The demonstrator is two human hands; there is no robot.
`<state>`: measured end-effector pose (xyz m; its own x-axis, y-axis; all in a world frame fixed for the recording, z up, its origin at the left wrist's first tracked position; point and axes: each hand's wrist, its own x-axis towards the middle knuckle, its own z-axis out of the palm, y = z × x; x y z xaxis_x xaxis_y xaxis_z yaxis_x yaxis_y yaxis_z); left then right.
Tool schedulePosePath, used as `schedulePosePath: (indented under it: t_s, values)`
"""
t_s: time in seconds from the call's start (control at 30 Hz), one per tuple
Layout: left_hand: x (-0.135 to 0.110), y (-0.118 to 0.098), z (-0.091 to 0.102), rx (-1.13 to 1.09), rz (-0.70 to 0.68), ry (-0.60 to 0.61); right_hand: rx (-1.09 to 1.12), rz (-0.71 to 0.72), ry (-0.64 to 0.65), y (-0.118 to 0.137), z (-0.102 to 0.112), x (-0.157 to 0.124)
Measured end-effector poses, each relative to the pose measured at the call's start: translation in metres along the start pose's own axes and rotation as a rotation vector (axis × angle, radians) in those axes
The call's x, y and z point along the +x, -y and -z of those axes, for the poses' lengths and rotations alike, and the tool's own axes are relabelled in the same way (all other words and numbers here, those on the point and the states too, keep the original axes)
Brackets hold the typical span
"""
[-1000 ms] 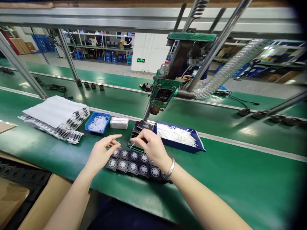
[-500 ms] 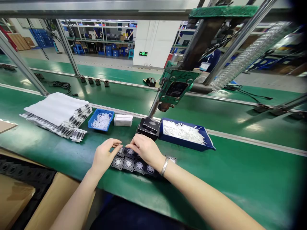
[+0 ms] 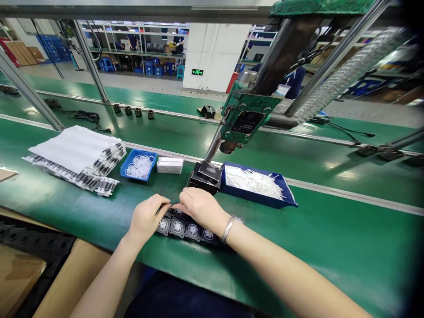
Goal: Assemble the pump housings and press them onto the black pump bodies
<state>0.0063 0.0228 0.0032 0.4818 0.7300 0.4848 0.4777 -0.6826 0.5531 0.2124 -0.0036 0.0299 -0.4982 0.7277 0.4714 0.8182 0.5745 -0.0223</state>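
Observation:
Two rows of square black housings with white swirl-shaped wheels (image 3: 178,226) lie on the green bench in front of me. My left hand (image 3: 145,219) is over the left end of the back row, thumb and fingertips pinched together. From the other side my right hand (image 3: 202,208), with a silver bangle at the wrist, meets it with its own fingertips pinched. Whatever sits between the fingertips is too small to make out. Part of the back row is hidden under my right hand.
Behind my hands stands a green press (image 3: 248,117) over a black block (image 3: 205,176). A blue tray of white rings (image 3: 139,166), a white stack (image 3: 170,165) and a dark blue tray of white sticks (image 3: 253,183) line the back. White sheets (image 3: 76,145) cover shaft-like parts at left.
The fingertips of both hands have come together over the back row, where a gap was before. My left hand has shifted slightly right, and the view has moved a little.

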Motion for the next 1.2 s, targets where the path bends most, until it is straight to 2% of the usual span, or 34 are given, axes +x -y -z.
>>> schedulePosePath:
  t_s: [0.13, 0.3, 0.37, 0.53, 0.7, 0.83, 0.9, 0.97, 1.07, 1.13, 1.2]
  values:
    - [0.0, 0.0, 0.007, -0.133, 0.003, 0.053, -0.016, 0.039, 0.024, -0.001, 0.009, 0.002]
    - [-0.003, 0.003, 0.014, -0.232, 0.083, 0.099, 0.195, -0.091, 0.001, -0.005, 0.03, -0.003]
    - [-0.005, 0.004, 0.015, -0.258, 0.121, 0.097, 0.305, -0.136, 0.029, -0.004, 0.035, -0.007]
    - [-0.004, 0.006, 0.012, -0.29, 0.149, 0.067, 0.355, -0.115, 0.158, -0.002, 0.025, -0.011]
    - [-0.003, 0.008, 0.006, -0.289, 0.182, 0.055, 0.291, -0.192, 0.177, -0.003, 0.013, -0.004]
    - [-0.009, 0.015, 0.005, -0.317, 0.213, 0.05, 0.229, -0.125, 0.196, -0.005, 0.014, -0.002]
    - [-0.013, 0.018, 0.006, -0.352, 0.195, 0.108, 0.235, -0.055, 0.223, -0.006, 0.016, -0.004]
    - [-0.015, 0.021, 0.008, -0.368, 0.148, 0.22, 0.25, -0.018, 0.25, -0.007, 0.017, -0.005]
    - [-0.014, 0.021, 0.01, -0.297, 0.088, 0.399, 0.221, -0.054, 0.268, -0.008, 0.012, -0.004]
    - [-0.013, 0.021, 0.01, -0.228, 0.057, 0.46, 0.192, -0.065, 0.273, -0.008, 0.009, -0.003]
    - [-0.01, 0.021, 0.01, -0.189, 0.016, 0.472, 0.208, -0.078, 0.227, -0.009, 0.011, -0.001]
